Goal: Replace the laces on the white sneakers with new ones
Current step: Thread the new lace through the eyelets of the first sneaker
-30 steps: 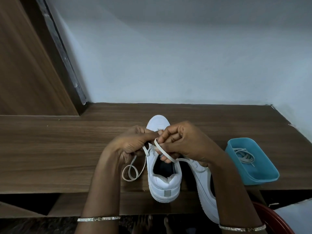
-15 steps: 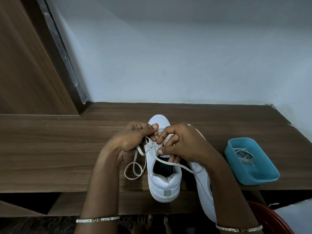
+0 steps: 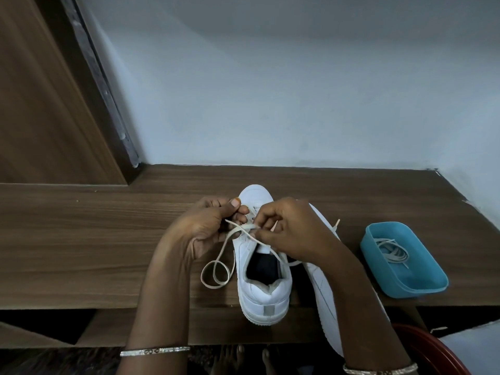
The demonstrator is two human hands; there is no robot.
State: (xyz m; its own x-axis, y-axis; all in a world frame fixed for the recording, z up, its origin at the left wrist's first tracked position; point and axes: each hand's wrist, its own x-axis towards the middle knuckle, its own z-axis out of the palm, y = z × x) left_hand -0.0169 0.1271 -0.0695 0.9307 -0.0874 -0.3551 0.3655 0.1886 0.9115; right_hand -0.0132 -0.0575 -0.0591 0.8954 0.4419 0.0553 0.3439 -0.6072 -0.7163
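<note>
A white sneaker (image 3: 263, 288) stands at the lower centre of the frame on a wooden table (image 3: 94, 239), heel toward the camera. Both hands work over its eyelets. The left hand (image 3: 208, 226) is curled, thumb pressed to fingertips, and grips one strand of the lace (image 3: 216, 274), which loops on the table left of the shoe. The right hand (image 3: 292, 228) pinches the crossing strand. A second sneaker (image 3: 322, 282) lies just right, partly under the right forearm. At the right, a blue tray (image 3: 422, 285) holds loose laces (image 3: 392, 251).
</note>
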